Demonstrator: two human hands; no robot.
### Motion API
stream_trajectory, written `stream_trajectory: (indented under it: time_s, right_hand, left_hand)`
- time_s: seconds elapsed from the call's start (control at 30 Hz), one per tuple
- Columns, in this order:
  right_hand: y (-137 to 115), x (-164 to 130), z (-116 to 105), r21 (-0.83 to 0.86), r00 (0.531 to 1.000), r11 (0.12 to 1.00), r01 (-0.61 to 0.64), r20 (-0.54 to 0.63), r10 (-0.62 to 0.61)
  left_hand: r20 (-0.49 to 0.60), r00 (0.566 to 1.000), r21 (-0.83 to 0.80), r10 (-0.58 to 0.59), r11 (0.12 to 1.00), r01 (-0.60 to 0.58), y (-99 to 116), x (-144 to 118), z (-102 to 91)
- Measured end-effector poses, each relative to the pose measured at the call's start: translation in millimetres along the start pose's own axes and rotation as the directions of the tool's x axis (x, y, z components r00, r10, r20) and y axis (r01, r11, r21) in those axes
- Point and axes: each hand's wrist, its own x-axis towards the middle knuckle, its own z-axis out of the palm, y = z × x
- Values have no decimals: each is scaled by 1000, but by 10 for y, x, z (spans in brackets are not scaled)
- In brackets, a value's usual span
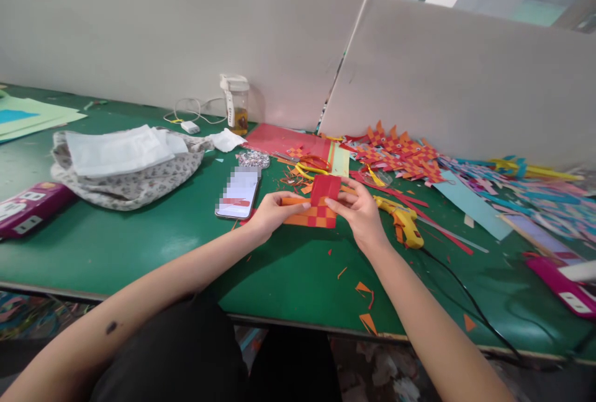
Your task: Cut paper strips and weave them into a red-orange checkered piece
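head view: both hands hold one red-and-orange woven paper piece between them, just above the green worktop. left hand pinches its left end, thumb on the near face; right hand grips the right side, thumb near the upright red flap. phone lies just left of the left hand, screen lit. yellow glue gun rests just right of the right hand, its black cord running toward the near edge. beyond the hands: yellow-handled scissors among orange scraps; farther right, a heap of checkered woven paper pieces.
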Motion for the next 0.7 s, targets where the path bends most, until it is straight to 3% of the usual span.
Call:
stream_trajectory:
  time_s: [0.07, 0.17, 0.33, 0.43, 0.57, 0.7]
  right_hand:
    - [-5, 9, -31, -47, 998, 998, 52, -43, -54]
    - [-23, -9, -29, -117, 994, 988, 105, -13, -107]
    - [-16, -63, 54, -146, 988, 982, 124, 107, -109]
    - [-6, -81, 64, -232, 979, 954, 189, 120, -165]
    - [-9, -101, 32, -498, 925, 780, 379, 184, -332]
    - [6, -118, 6, -639, 805, 523, 564, 287, -519]
  left_hand:
    - [47, 999, 102, 14, 995, -19, -14, 4, -4]
    - [73, 992, 213, 105, 970, -118, -27, 8, -15]
    - [177, 975, 194, 131, 967, -165, -37, 11, -26]
    - [182, 973, 173, 140, 970, -172, -62, 33, -43]
    - [118, 977, 243, 177, 949, -202, -77, 71, -88]
    - [112, 967, 294, 230, 922, -253, -58, 87, -117]
